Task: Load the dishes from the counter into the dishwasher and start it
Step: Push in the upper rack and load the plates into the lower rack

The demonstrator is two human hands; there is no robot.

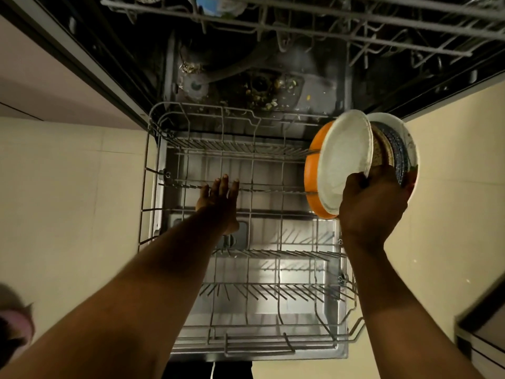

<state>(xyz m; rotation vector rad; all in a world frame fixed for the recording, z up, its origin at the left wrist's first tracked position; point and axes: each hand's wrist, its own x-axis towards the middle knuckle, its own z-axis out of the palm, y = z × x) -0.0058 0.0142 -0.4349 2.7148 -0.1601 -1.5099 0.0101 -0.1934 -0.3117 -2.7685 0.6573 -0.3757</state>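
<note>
A stack of white and patterned round plates (347,157) is gripped on edge by the right hand (371,206) at the right of the grey wire lower rack (246,348). The left hand (218,201) is held flat, empty, mid-rack. A plate may be dropped from this one-handed grip and chipped.

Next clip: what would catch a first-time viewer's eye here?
The right hand grips a stack of plates on edge at the right side of the pulled-out lower rack. The left hand reaches open over its middle; food scraps litter the tub floor behind.
</note>
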